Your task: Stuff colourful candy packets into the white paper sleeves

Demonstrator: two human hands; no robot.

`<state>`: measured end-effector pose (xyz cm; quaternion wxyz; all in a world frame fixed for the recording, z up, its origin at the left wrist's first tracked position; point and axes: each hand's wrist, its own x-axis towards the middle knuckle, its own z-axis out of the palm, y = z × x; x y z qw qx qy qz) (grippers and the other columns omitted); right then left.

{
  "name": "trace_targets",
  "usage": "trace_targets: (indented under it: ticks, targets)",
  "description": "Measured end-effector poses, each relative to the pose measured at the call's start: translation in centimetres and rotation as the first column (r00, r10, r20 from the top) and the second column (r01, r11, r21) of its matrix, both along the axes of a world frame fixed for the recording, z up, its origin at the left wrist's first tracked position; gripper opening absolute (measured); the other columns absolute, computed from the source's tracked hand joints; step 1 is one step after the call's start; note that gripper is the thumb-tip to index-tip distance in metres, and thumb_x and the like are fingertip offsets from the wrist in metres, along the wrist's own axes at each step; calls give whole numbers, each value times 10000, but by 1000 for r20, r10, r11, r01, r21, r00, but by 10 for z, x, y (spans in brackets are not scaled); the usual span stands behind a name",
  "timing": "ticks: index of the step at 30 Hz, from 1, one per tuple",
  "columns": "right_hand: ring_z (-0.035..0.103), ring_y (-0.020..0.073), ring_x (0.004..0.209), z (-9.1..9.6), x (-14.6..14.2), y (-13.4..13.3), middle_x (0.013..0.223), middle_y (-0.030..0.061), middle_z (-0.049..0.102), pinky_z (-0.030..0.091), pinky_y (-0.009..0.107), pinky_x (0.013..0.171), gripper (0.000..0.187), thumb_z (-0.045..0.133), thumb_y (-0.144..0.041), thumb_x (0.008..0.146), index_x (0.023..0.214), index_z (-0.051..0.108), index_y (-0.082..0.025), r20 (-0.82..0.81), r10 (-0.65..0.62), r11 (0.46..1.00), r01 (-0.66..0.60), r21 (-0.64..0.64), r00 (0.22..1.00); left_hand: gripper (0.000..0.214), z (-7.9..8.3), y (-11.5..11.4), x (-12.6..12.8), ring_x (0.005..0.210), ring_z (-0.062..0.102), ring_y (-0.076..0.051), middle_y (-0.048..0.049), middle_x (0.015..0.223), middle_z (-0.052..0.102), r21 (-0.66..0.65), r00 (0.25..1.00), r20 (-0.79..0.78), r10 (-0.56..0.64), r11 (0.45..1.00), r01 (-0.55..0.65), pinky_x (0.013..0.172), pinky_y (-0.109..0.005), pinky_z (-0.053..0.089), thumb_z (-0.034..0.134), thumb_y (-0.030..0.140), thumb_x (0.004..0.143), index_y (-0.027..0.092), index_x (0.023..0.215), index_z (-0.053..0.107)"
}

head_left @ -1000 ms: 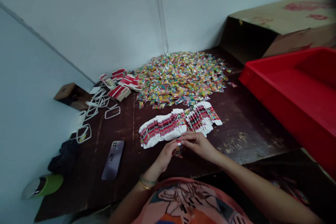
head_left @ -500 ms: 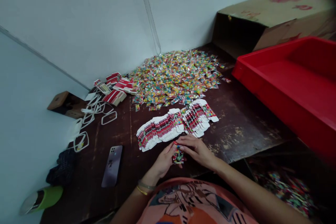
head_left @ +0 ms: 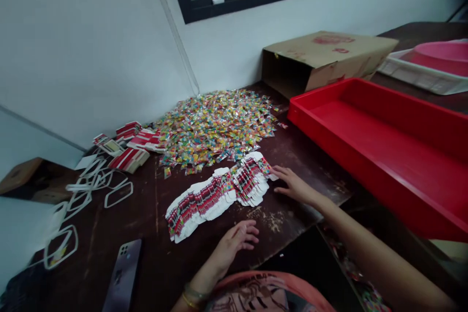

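Flattened printed small boxes lie overlapped in two fanned rows on the dark table, a longer left row and a shorter right row. My right hand stretches to the right end of the shorter row, its fingers extended and apart, the tips at the last box. Whether they touch it I cannot tell. Nearer my body, my left hand hovers over the table edge, palm turned inward, fingers loosely spread and holding nothing. Behind the rows spreads a big heap of small clear candy packets.
A red tray stands at the right, in front of an open cardboard box. Bundled red-white cards, white straps and a phone lie at left. More colourful packets sit below the table edge.
The small colourful box that both hands held is gone from them. My right hand has moved forward to the row's end, and my left hand has opened. The view has swung right and up.
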<state>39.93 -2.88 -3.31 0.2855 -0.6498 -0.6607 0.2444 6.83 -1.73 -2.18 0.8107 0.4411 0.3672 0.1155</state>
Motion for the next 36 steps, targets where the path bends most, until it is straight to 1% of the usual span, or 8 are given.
trace_targets:
  ticks: [3,7,11,13,16,21,26,36]
  targets:
    - [582,276,1115,-13,-1,31,1135,112,691,383,491,1012,260,549,-330,888,1071,709,-239,33,-60,993,57,107,998,557,3,-3,-6,927,614,-226,-147,1097,633,-11,1000,-27,-8,1000,7,815,-356,452,587,579,821,149,1175,617]
    - [588,255,1048,-2,-50,3,1090,118,696,391,475,965,289,432,-295,953,1057,693,-229,27,-84,969,75,235,996,588,7,4,-13,1085,581,-268,-158,1210,617,-80,992,77,99,992,-93,935,-407,422,576,597,820,169,1222,601]
    - [567,213,1058,11,-134,-45,1079,36,704,364,438,1005,229,542,-283,919,1121,647,-303,22,397,874,-386,295,917,555,10,12,-1,1069,597,-274,-134,1129,665,-232,942,143,303,936,-266,916,-391,435,708,475,723,155,1167,615]
    - [534,229,1101,14,-156,-49,1146,57,677,370,452,995,320,572,-315,907,1226,589,-293,-11,385,883,-365,295,923,478,10,11,6,927,642,-240,-100,956,703,-192,939,42,342,925,-329,832,-341,456,750,332,644,135,1065,638]
    - [465,270,1188,14,-159,-32,1295,103,587,377,495,988,347,582,-313,898,1242,581,-266,-36,210,942,-193,276,977,347,9,3,10,706,646,-194,-59,737,689,-152,955,-55,291,943,-296,689,-297,459,741,238,572,119,883,642]
    - [440,258,1254,13,-152,-13,1323,89,548,410,458,1021,133,659,-286,834,947,659,-215,-210,270,957,-238,165,940,199,13,-8,9,505,586,-160,-48,560,638,-193,974,-109,198,957,-216,519,-259,408,676,187,540,116,710,598]
    - [372,276,1318,12,-162,-20,1407,104,481,363,524,1051,293,599,-259,880,1172,616,-256,-97,193,945,-158,286,976,285,21,-2,7,513,582,-136,3,555,620,-154,959,-89,268,948,-279,552,-246,431,640,173,516,142,792,580]
    - [384,279,1314,10,-177,-29,1316,71,584,254,567,1081,230,602,-202,883,1102,641,-261,134,63,870,-121,479,989,468,27,-3,3,430,533,-127,45,519,568,-90,963,-75,259,960,-265,461,-234,393,672,214,565,139,1010,549]
